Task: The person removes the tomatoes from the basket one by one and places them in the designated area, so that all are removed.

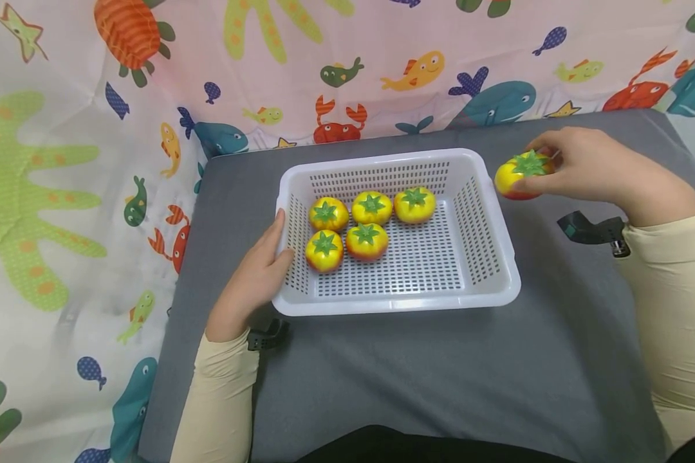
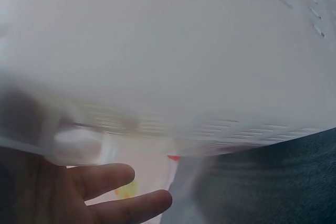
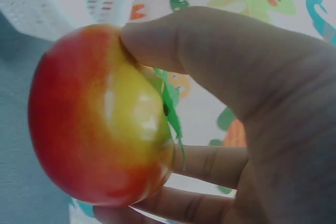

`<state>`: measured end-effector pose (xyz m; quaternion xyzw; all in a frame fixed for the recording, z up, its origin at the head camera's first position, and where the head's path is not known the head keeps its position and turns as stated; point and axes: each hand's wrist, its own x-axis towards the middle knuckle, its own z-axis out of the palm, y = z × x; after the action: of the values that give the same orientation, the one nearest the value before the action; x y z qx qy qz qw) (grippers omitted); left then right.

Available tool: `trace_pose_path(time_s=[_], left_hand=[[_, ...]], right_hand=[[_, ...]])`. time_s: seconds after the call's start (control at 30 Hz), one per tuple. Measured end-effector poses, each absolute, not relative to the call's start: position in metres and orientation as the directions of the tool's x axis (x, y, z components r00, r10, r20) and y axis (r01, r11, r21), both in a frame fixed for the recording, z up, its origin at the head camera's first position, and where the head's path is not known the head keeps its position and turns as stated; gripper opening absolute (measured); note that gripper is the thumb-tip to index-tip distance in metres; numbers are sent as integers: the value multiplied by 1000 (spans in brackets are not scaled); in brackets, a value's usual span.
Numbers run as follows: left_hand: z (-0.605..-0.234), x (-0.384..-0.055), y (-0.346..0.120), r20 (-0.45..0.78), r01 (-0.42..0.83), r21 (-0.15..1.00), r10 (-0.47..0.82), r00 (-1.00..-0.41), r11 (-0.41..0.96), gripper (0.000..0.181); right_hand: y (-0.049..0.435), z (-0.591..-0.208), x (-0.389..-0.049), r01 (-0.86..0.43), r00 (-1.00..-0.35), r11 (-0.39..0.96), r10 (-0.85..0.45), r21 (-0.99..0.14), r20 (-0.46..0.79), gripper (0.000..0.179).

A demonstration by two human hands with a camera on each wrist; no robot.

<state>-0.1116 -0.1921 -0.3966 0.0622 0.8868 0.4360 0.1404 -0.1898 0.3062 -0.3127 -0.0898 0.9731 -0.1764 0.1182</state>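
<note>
In the head view, my right hand (image 1: 591,164) holds a glossy yellow-and-red tomato (image 1: 509,177) with a green star-shaped top, just beyond the right rim of a white plastic basket (image 1: 486,299). The right wrist view shows the thumb on one side of this tomato (image 3: 100,119) and fingers around the other. My left hand (image 1: 253,280) touches the basket's left side, thumb over the rim. Its fingers (image 2: 131,206) look straight in the left wrist view, where the basket wall (image 2: 157,51) hides part of the hand. Several similar tomatoes (image 1: 367,242) sit in the basket's left and middle part.
A grey cloth (image 1: 417,373) covers the table under the basket. Behind and to the left hangs a curtain (image 1: 301,83) printed with sea animals. Each wrist wears a small black camera mount (image 1: 591,228).
</note>
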Motion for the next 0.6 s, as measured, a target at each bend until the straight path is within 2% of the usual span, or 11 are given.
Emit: trace_pose_path(time_s=[0.23, 0.6], left_hand=[[-397, -111, -197, -203, -24, 780, 217, -955, 625, 76], [-396, -111, -198, -207, -27, 782, 219, -954, 623, 76]], right_hand=[[313, -332, -198, -79, -953, 909, -190, -409, -236, 73], [315, -363, -215, -50, -941, 902, -186, -428, -282, 77]])
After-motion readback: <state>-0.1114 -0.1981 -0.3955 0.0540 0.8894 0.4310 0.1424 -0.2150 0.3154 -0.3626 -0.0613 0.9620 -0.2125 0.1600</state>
